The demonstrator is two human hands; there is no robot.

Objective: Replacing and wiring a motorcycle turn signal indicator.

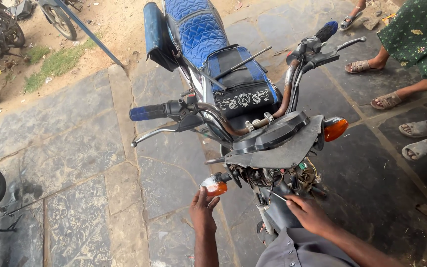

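Head view, the only one we have, looks down on the front of a motorcycle [233, 99] standing on stone paving [75, 148], its headlamp removed so that loose wiring [277, 175] hangs bare under the grey instrument cowl [282, 146]. Our left hand [202, 210] reaches up to the orange turn signal [214, 186] on its short stalk just beside the wiring; the fingers are gently curled with the tips touching the lens from below, cupped rather than clamped. Our right hand [308, 213] sits lower at the fork area, fingers pinched together on a thin pale wire or rod [276, 196] that points up into the tangle. We judge the signal light in weight but brittle: a thin plastic lens on a flexible stalk, so it is best steadied by the housing or the stalk base, not squeezed across the lens. The wires look soft and easily pulled from their joints, so a hold near the insulation seems wiser than near bare ends. A second orange signal [334, 128] sits on the far side of the cowl. Blue grips [147, 112], a quilted blue seat [196, 29] and sandalled feet of bystanders [386, 101] complete the scene.
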